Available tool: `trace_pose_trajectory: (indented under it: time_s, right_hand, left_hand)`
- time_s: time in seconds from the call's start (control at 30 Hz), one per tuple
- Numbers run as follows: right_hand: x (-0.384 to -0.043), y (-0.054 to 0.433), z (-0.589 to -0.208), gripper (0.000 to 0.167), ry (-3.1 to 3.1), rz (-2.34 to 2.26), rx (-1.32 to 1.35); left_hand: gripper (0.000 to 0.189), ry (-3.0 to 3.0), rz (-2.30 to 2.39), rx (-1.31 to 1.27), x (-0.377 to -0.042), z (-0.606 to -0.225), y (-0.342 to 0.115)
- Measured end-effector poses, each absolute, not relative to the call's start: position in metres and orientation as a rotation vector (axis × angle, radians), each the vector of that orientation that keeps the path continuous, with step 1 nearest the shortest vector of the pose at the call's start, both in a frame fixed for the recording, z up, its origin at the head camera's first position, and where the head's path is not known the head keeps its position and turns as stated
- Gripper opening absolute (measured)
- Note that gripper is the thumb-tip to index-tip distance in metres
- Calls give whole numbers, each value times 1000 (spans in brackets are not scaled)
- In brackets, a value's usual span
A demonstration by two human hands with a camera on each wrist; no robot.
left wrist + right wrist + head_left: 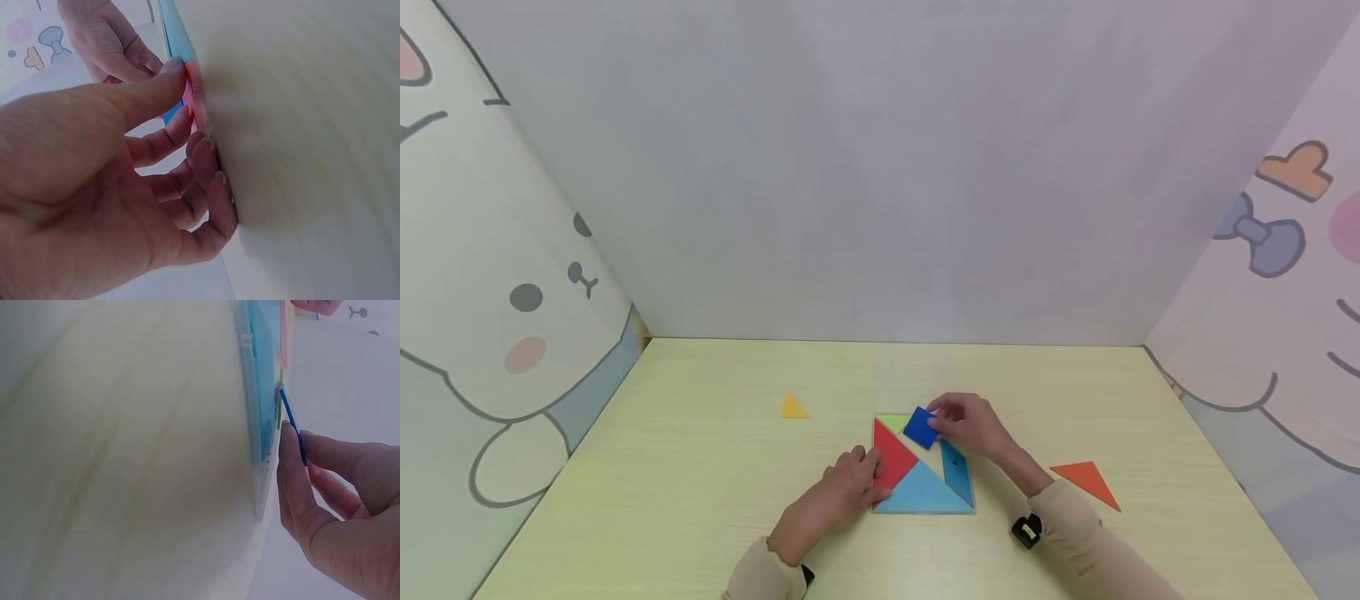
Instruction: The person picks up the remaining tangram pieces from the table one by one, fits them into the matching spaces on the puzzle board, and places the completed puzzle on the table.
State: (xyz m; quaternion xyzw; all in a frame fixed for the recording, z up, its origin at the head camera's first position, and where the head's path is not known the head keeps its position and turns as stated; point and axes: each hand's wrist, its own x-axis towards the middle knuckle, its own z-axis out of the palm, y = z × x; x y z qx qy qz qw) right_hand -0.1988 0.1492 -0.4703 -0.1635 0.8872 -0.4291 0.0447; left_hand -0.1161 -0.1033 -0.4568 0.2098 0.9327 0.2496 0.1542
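A square tangram tray [925,513] lies on the table with several flat coloured pieces in it. My left hand [848,492] rests at its left side, fingertips and thumb touching the red triangle [891,457] and the tray's lower-left corner. Between thumb and fingers, my right hand [972,425] pinches a dark blue square [920,428], tilted above the tray in the right wrist view. Beneath it shows bare tray beside a light blue triangle [921,492], a blue parallelogram [956,473] and a green piece [892,422], partly hidden by the square.
A small yellow triangle [793,407] lies on the table beyond the left hand. An orange-red triangle [1090,482] lies to the right, beside the right forearm. A pale wall [895,183] stands at the table's back, with cartoon-printed panels on both sides.
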Motion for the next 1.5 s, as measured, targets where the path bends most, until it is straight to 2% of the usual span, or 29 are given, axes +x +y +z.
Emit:
trace_pose_trajectory:
  time_s: [0.67,1.5]
  right_hand:
    - [-192,141,-469,12,2693,-1282,-512]
    - [-187,135,-467,16,2801,-1053,-464]
  left_hand:
    - [25,2665,721,604,-117,-456,-103]
    - [25,2676,723,630,-117,-457,-104]
